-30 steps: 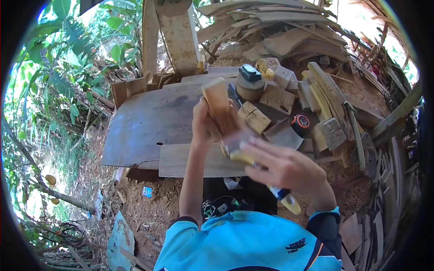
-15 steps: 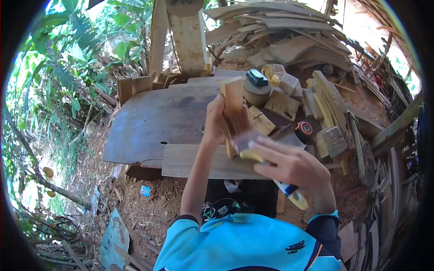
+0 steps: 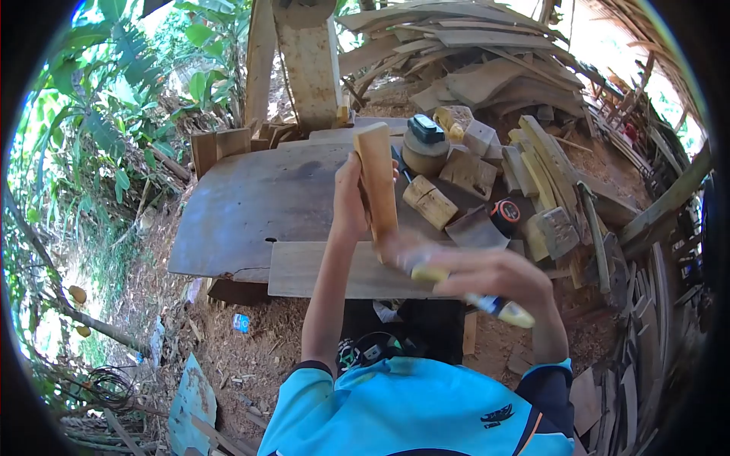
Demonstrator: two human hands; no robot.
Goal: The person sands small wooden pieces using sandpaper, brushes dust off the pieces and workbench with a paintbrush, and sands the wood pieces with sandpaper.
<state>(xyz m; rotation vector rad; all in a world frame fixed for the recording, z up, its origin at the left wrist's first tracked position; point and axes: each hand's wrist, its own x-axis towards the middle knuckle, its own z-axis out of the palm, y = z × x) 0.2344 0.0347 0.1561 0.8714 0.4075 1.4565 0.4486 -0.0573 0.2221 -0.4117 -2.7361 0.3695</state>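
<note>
Over the workbench, my left hand (image 3: 350, 199) grips an upright piece of wood (image 3: 378, 178), with the fingers wrapped behind it. My right hand (image 3: 498, 275) is closed around a paintbrush (image 3: 517, 314) with a pale yellow handle end. Its bristles are smeared by motion and lie at the lower end of the wood; whether they touch it I cannot tell. Just beyond my hands are a small wooden block (image 3: 430, 202), a flat grey-brown piece (image 3: 477, 230) and an orange-and-black tape measure (image 3: 505, 213).
The wooden workbench (image 3: 243, 205) has a plank (image 3: 327, 267) along its near edge. A dark teal device (image 3: 426, 129) sits on a round block (image 3: 424, 154). Several wood offcuts (image 3: 551, 167) lie at the right, and a board pile (image 3: 487, 76) stands behind.
The piece of wood in my left hand has moved slightly left and tilted. The paintbrush in my right hand has swung flatter, its handle end moving right and up.
</note>
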